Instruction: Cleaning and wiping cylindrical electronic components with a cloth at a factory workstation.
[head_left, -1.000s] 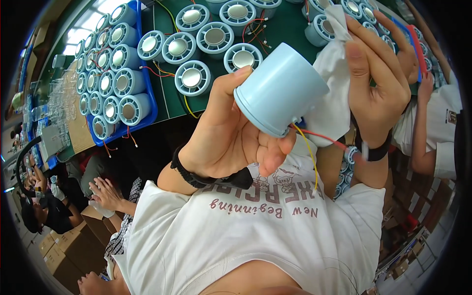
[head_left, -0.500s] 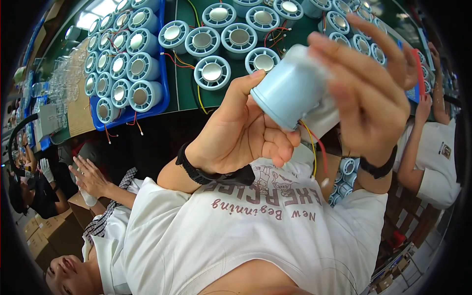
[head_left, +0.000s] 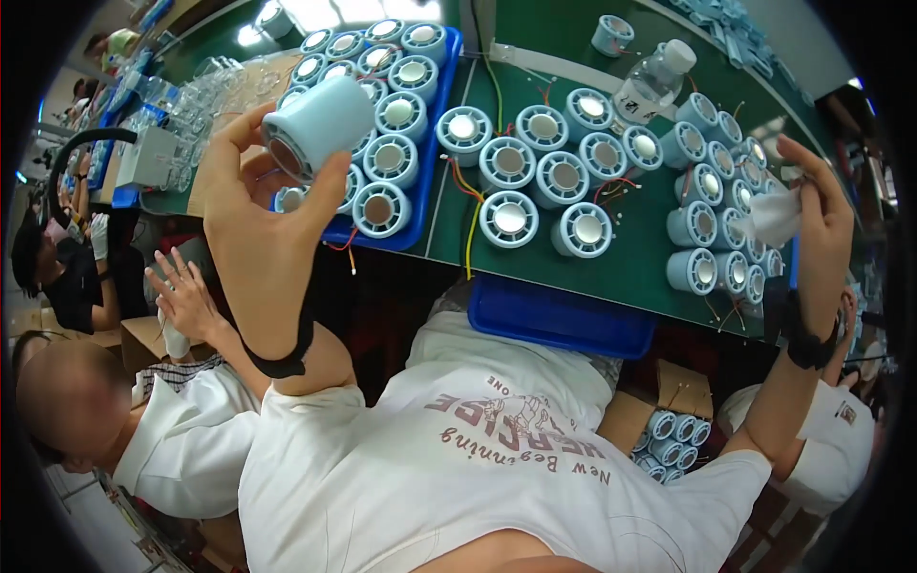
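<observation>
My left hand (head_left: 258, 224) grips a light blue cylindrical housing (head_left: 330, 119) around its wider end, holding it tilted above the blue tray (head_left: 417, 215) on the left. That tray carries rows of similar housings, their slotted ends with round silver discs facing up. Out to the right, my right hand (head_left: 827, 215) pinches a crumpled white cloth (head_left: 772, 220) between thumb and fingers, over another group of housings (head_left: 705, 270). Between the two groups, several loose housings (head_left: 508, 218) stand on the green table (head_left: 449, 246), with thin red and yellow wires trailing from them.
A clear bottle (head_left: 650, 88) with a white cap stands behind the middle housings. Below the table edge sits a blue tray (head_left: 559, 320). An open carton (head_left: 626, 418) at lower right contains housings. Clear plastic pieces (head_left: 205, 110) lie far left. Co-workers flank me, one with raised hands (head_left: 191, 298).
The housing has gone left and away from my chest in my left hand. My right hand has swung away to the right, and the white cloth in it now shows plainly. My view has shifted.
</observation>
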A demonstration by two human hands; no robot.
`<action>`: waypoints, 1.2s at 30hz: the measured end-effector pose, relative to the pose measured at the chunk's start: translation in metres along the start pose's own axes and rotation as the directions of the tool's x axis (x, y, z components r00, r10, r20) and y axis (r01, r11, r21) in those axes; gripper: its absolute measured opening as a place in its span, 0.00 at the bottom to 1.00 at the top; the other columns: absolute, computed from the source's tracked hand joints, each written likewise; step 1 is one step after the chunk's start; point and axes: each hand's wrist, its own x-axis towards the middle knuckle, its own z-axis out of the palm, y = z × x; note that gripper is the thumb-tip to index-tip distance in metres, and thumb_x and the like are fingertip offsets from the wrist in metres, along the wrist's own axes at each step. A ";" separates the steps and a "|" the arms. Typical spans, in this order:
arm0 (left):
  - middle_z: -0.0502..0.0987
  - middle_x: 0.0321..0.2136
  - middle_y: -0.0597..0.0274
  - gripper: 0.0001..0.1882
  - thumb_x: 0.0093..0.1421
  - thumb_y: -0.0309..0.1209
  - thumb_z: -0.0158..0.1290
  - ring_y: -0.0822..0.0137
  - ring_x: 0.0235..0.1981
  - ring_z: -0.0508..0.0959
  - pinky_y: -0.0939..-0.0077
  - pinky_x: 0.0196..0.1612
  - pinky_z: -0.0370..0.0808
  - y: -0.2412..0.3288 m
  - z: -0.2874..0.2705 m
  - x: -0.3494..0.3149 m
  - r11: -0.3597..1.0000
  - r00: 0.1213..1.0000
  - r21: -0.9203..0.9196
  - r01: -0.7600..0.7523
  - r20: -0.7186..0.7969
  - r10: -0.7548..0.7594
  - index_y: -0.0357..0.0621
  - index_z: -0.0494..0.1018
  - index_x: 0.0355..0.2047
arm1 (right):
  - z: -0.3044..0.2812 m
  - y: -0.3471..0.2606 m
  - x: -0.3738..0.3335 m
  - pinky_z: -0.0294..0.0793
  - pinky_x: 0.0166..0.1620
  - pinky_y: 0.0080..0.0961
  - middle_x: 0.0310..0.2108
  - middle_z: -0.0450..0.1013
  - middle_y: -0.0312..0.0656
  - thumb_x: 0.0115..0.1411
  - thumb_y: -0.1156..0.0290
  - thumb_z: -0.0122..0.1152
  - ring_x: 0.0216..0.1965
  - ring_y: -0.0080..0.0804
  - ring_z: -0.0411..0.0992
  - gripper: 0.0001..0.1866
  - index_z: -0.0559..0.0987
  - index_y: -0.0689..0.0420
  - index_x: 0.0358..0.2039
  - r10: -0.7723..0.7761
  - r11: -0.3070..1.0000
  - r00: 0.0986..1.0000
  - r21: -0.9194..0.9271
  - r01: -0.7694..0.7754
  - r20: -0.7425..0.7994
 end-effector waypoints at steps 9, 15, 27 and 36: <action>0.74 0.34 0.56 0.31 0.51 0.39 0.63 0.60 0.34 0.75 0.67 0.39 0.72 -0.090 0.021 0.067 0.655 0.964 0.742 -0.142 0.254 -0.079 0.36 0.71 0.53 | 0.007 0.113 0.150 0.74 0.47 0.28 0.41 0.77 0.49 0.58 0.63 0.52 0.43 0.38 0.76 0.20 0.77 0.56 0.50 -0.030 0.795 0.963 -0.577 0.187 0.269; 0.71 0.45 0.50 0.36 0.53 0.41 0.63 0.54 0.45 0.73 0.67 0.45 0.70 -0.097 0.021 0.052 0.657 0.977 0.741 -0.138 0.211 -0.033 0.37 0.65 0.59 | 0.109 0.176 0.203 0.70 0.55 0.36 0.53 0.71 0.53 0.47 0.48 0.66 0.54 0.45 0.70 0.41 0.70 0.56 0.59 0.218 0.725 0.868 -0.670 0.161 0.445; 0.64 0.56 0.47 0.28 0.56 0.33 0.60 0.53 0.54 0.70 0.64 0.54 0.68 0.004 0.066 -0.039 0.976 0.890 0.039 -0.215 0.419 0.179 0.40 0.68 0.56 | 0.073 0.181 0.200 0.73 0.49 0.32 0.42 0.76 0.49 0.45 0.56 0.66 0.42 0.39 0.76 0.33 0.71 0.51 0.53 0.151 0.925 0.862 -0.378 0.049 0.484; 0.66 0.52 0.50 0.27 0.51 0.24 0.62 0.56 0.49 0.73 0.68 0.48 0.72 0.022 0.108 -0.055 0.980 0.669 -0.176 -0.090 0.718 0.190 0.41 0.71 0.53 | 0.064 0.192 0.163 0.70 0.46 0.29 0.40 0.76 0.45 0.47 0.63 0.66 0.41 0.32 0.74 0.33 0.66 0.48 0.55 0.292 0.956 0.868 -0.087 -0.281 0.401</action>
